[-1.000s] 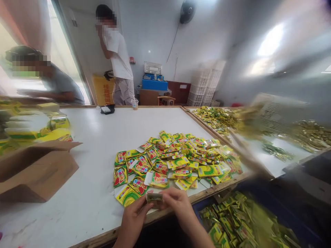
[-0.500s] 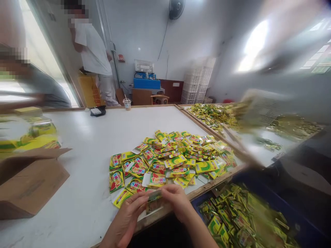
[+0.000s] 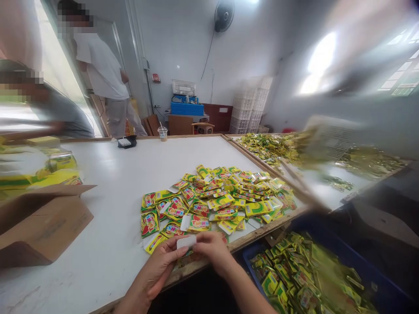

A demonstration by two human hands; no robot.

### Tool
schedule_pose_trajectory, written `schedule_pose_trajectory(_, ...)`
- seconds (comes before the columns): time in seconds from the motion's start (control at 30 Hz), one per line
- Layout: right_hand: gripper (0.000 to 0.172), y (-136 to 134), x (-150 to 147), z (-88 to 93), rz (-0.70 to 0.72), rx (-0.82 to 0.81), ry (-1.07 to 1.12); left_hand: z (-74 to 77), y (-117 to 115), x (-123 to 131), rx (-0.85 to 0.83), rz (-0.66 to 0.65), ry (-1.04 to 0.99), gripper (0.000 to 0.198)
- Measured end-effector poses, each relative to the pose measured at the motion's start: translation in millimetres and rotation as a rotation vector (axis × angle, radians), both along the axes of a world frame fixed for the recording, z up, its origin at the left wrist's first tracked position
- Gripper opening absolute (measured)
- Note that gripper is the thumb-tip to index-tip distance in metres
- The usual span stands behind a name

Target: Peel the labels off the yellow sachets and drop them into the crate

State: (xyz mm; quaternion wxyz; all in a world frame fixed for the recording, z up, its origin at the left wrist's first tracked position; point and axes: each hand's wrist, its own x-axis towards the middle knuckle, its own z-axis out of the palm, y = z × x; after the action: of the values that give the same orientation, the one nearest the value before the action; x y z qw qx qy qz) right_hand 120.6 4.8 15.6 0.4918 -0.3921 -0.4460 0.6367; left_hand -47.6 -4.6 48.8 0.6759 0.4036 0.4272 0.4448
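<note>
At the table's near edge, my left hand (image 3: 163,260) and my right hand (image 3: 214,252) hold one small carton (image 3: 186,242) between them. The carton's white flap faces up, pinched by my left thumb and fingers on one side and my right fingers on the other. Much of its printed body is covered by my fingers. Just beyond my hands, a heap of yellow-and-green cartons (image 3: 199,223) with watermelon pictures spreads over the white table (image 3: 124,209). Several of these cartons have white end flaps sticking out.
A brown cardboard box (image 3: 65,224) stands open on the left. Below the table's right edge, a blue bin (image 3: 248,257) holds many yellow-green packets. Further back are a drink cup (image 3: 163,132), a wooden divider and a packet pile (image 3: 268,146). Two people are at the far left.
The carton in my hands has turned so that its white flap now shows. Both hands have shifted slightly left and up. The standing person has moved left.
</note>
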Motion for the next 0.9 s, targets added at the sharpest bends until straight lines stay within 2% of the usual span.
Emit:
schedule_pose_trajectory(0.07,0.024,4.3,-7.4,2.9,-0.019,0.026,-0.021,0.4,-1.8,-1.4,0.050,0.008,0.032,0.044)
schedule_pose_trajectory(0.13,0.022,7.7,-12.1,8.7,-0.058,0.085,-0.034,-4.5,-1.4,-3.2,0.115,0.080,0.086,0.047)
schedule_pose_trajectory(0.27,0.024,12.7,-11.0,17.2,-0.106,0.193,-0.070,-27.7,4.2,-9.4,0.247,0.275,0.257,0.036)
schedule_pose_trajectory(0.37,0.030,18.6,-7.4,13.8,-0.099,0.185,-0.090,-45.6,8.4,-12.8,0.315,0.332,0.364,0.030)
schedule_pose_trajectory(0.47,0.037,26.4,-5.9,6.4,-0.060,0.154,-0.108,-54.8,13.3,-13.8,0.356,0.319,0.427,0.034)
schedule_pose_trajectory(0.6,0.035,34.0,-4.1,0.3,-0.038,0.172,-0.154,-55.2,20.5,-17.9,0.456,0.250,0.500,0.031)
schedule_pose_trajectory(0.73,0.024,32.7,3.5,-1.3,-0.049,0.284,-0.225,-53.8,20.9,-29.0,0.638,0.205,0.588,0.022)
schedule_pose_trajectory(0.9,0.021,18.3,8.2,-11.0,-0.087,0.433,-0.314,-58.7,11.3,-34.6,0.837,0.134,0.667,0.035)
